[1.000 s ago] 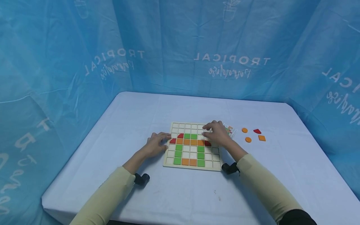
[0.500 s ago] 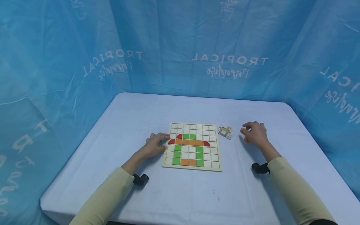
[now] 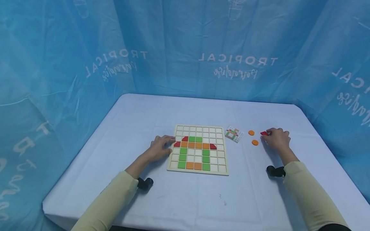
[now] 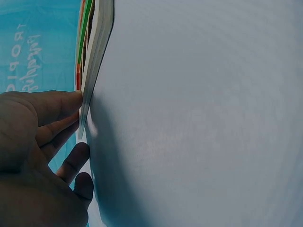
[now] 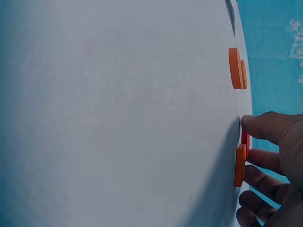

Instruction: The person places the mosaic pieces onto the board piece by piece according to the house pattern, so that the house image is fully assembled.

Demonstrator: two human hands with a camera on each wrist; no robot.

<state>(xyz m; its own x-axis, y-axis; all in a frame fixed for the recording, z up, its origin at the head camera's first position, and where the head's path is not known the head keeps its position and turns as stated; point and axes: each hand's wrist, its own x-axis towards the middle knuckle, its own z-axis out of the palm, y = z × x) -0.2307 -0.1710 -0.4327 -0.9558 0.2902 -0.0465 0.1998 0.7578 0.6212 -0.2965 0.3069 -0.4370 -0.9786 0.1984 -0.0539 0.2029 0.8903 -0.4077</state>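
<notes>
A square wooden grid board (image 3: 216, 160) lies mid-table, with green and orange square tiles and red rounded-corner tiles set in its cells. My left hand (image 3: 158, 149) touches the board's left edge with thumb and fingertips, fingers loosely extended. At the right, my right hand (image 3: 278, 139) pinches a red tile (image 3: 264, 133) between thumb and index finger, at table level. In the right wrist view, an orange square tile (image 5: 240, 165) stands in front of the red tile, next to the fingers; the hand hides it in the head view.
A small pattern card (image 3: 234, 133) lies tilted beside the board's upper right corner. Two orange round tiles, one farther (image 3: 251, 132) and one nearer (image 3: 255, 142), lie between card and right hand. Blue curtains (image 3: 185, 48) surround the white-covered table (image 3: 185, 199).
My right hand has gone from over the board, past the orange round tiles, to the red tile farther right and now pinches it. The left hand stays at the board's edge.
</notes>
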